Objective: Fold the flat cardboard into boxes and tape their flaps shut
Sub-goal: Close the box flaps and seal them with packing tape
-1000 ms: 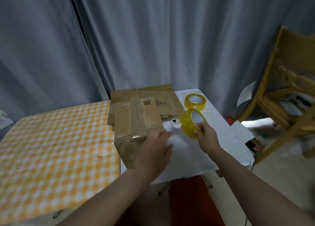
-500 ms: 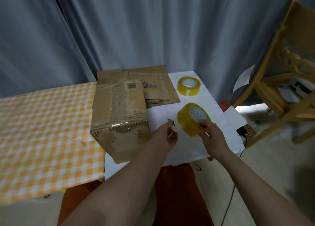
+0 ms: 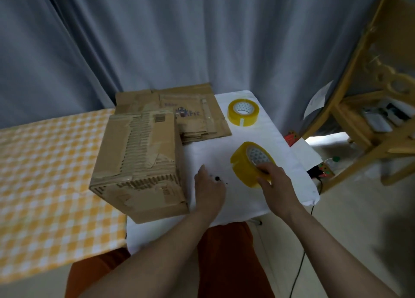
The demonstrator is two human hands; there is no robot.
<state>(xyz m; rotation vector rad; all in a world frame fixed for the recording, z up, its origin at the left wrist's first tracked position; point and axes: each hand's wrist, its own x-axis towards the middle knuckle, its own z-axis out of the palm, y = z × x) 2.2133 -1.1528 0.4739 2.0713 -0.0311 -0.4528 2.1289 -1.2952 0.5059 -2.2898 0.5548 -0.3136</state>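
A folded cardboard box [image 3: 139,163] with torn, taped faces stands on the white table [image 3: 278,138], to the left of my hands. Behind it lies a stack of flat cardboard [image 3: 199,118]. My right hand [image 3: 277,185] grips a yellow tape roll [image 3: 243,166] on edge, just above the table. My left hand [image 3: 208,190] is a short way left of the roll and pinches a small tab with a black dot. The tab looks like the tape's free end, but it is too small to be sure. A second yellow tape roll [image 3: 243,112] lies flat at the back.
A table with an orange checked cloth [image 3: 45,174] adjoins on the left. Grey curtains hang behind both tables. A wooden chair [image 3: 370,100] stands to the right, with papers and small items on the floor near it. A cable hangs off the white table's right edge.
My left hand left the box's front corner and went right to the tab beside the roll. The tape roll came down and nearer to me. The camera shifted, so the box shows more fully.
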